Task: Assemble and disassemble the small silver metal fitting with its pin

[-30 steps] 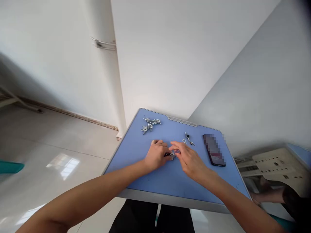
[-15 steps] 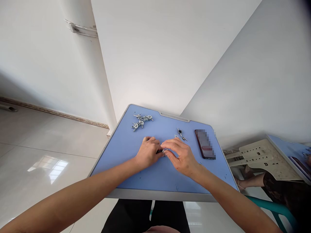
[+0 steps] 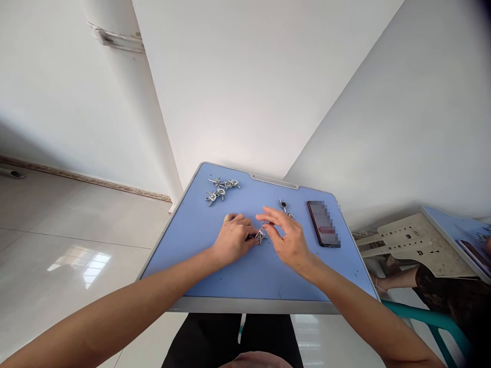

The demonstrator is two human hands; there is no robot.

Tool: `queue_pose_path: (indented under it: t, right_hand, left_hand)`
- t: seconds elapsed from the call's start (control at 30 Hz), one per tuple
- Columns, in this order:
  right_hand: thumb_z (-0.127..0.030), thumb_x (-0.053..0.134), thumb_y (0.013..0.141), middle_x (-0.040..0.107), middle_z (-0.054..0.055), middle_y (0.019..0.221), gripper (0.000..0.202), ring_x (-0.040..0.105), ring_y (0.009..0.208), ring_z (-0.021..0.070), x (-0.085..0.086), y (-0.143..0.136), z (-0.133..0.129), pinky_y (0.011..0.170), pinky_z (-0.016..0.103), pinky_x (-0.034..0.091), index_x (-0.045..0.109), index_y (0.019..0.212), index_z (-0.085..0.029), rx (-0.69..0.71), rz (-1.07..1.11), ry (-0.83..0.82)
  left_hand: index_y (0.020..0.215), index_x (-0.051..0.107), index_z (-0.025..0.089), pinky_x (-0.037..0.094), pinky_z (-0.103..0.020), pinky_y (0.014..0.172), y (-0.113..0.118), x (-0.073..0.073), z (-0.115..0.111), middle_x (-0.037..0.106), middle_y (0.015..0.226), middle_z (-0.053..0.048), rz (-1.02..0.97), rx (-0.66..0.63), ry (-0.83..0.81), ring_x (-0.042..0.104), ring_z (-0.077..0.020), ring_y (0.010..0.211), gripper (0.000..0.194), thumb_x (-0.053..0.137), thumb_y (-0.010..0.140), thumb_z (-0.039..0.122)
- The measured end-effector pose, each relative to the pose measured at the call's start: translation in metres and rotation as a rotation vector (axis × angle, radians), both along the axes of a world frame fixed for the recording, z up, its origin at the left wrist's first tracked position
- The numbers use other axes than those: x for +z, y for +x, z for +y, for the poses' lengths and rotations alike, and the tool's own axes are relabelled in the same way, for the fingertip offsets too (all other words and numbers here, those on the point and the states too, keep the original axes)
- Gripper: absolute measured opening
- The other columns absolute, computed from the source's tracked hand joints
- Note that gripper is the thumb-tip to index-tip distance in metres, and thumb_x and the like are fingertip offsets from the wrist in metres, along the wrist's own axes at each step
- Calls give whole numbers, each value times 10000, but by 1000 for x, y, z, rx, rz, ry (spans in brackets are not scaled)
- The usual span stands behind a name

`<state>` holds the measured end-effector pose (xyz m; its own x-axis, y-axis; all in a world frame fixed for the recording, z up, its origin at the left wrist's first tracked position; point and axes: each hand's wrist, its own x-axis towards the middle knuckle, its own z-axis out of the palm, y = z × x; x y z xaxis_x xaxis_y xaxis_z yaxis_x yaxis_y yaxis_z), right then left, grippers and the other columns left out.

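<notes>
A small silvery metal fitting (image 3: pixel 261 236) with short prongs is seen low over the blue worktop (image 3: pixel 245 271), near its middle. It is pinched at its left end; finer detail cannot be made out.

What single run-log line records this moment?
left hand: pinches metal piece | right hand: fingers spread beside it | desk: phone, metal cluster

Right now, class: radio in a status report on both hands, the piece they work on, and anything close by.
Left hand pinching small metal piece. Right hand open, fingertips at it. Phone right, metal pile far left.
</notes>
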<state>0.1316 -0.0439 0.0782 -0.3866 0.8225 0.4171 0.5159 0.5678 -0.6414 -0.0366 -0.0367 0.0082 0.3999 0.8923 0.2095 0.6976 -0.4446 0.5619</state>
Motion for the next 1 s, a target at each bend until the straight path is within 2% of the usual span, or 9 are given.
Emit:
queue_pose_path:
  t: [0.1, 0.23, 0.37, 0.53, 0.6, 0.67, 0.77, 0.9, 1.0]
  right_hand:
    - [-159, 484, 949, 738, 61, 1160, 375, 711, 978, 187, 0, -1, -1, 746, 331, 606, 574, 1295, -273, 14, 31, -145]
    - [-207, 534, 950, 740, 60, 1153, 329, 718, 937, 189, -4, 1, 2, 869, 397, 599, 602, 1264, -280, -8, 32, -104]
    - [-150, 434, 967, 674, 95, 1304, 495, 714, 1042, 191, -7, 2, 1, 865, 384, 608, 430, 1442, -290, 36, 103, -183]
    - [-147, 462, 954, 580, 101, 1431, 564, 627, 1234, 186, -7, -1, -2, 1005, 415, 555, 327, 1480, -297, 77, 270, -302]
    - [-194, 532, 941, 615, 107, 1388, 478, 659, 1183, 195, -9, -2, -1, 967, 407, 575, 412, 1396, -280, 7, 350, -376]
    - [-252, 596, 919, 688, 101, 1272, 266, 701, 1093, 207, -9, -2, 0, 919, 399, 592, 556, 1183, -248, -68, 384, -422]
    - [-277, 631, 890, 719, 81, 1189, 69, 718, 985, 201, -7, 2, 1, 872, 386, 600, 642, 935, -225, -103, 302, -376]
    - [-219, 541, 938, 715, 53, 1174, 198, 673, 1061, 194, -2, 7, -1, 894, 383, 584, 707, 1039, -261, -8, 174, -236]
    - [-206, 584, 928, 699, 51, 1122, 225, 658, 1016, 197, -6, 7, -1, 814, 367, 588, 720, 1085, -292, -1, 114, -87]
  left_hand:
    - [860, 747, 247, 325, -414, 928, 0, 0, 0, 688, 821, -14, 10, -5, 6, 547, -211, 888, 78, 672, 878, 248]
    - [886, 754, 258, 326, -411, 918, 0, -1, 0, 670, 801, -14, 16, 1, 6, 542, -210, 875, 93, 661, 883, 262]
    - [886, 757, 262, 318, -412, 926, 0, -1, 1, 691, 821, -11, 18, -2, -3, 539, -212, 883, 75, 689, 876, 290]
    - [928, 765, 260, 320, -413, 932, 0, 1, 1, 692, 819, -11, 25, 0, -14, 545, -209, 879, 86, 712, 867, 290]
    - [924, 765, 257, 323, -412, 934, 0, 2, 0, 688, 820, -12, 28, 2, -11, 545, -206, 875, 85, 709, 871, 293]
    - [920, 765, 261, 325, -412, 934, 0, 1, 1, 685, 818, -13, 29, 1, -7, 545, -204, 868, 87, 697, 879, 296]
    - [926, 765, 268, 326, -413, 932, 0, 0, 1, 681, 807, -13, 22, -7, -2, 545, -200, 858, 99, 679, 889, 302]
    - [899, 760, 269, 325, -409, 928, 0, -2, 1, 680, 807, -7, 12, -2, 4, 542, -201, 860, 72, 700, 872, 297]
    - [871, 755, 264, 326, -404, 924, 0, -2, 1, 677, 790, -6, 11, 8, 9, 541, -203, 856, 50, 707, 864, 272]
